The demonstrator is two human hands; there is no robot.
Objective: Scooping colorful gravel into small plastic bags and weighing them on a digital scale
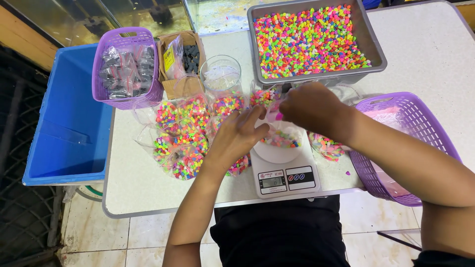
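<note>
Both hands over the white digital kitchen scale (284,170), a clear plastic bag of multicoloured pebbles (281,137) sitting on its round plate.

Left hand (237,134) rests at the bag's edge, fingers loosely spread; right hand (309,106) has its fingers pinched shut on the bag's top. Filled pebble bags (180,136) lie left on the white desk (133,183), a grey tray of neon pebbles (311,42) sits behind, a purple plastic basket (403,146) to the right.

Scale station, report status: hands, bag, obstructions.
Left hand and right hand both on clear bag of coloured gravel atop white scale. Filled bags crowd left side.
</note>
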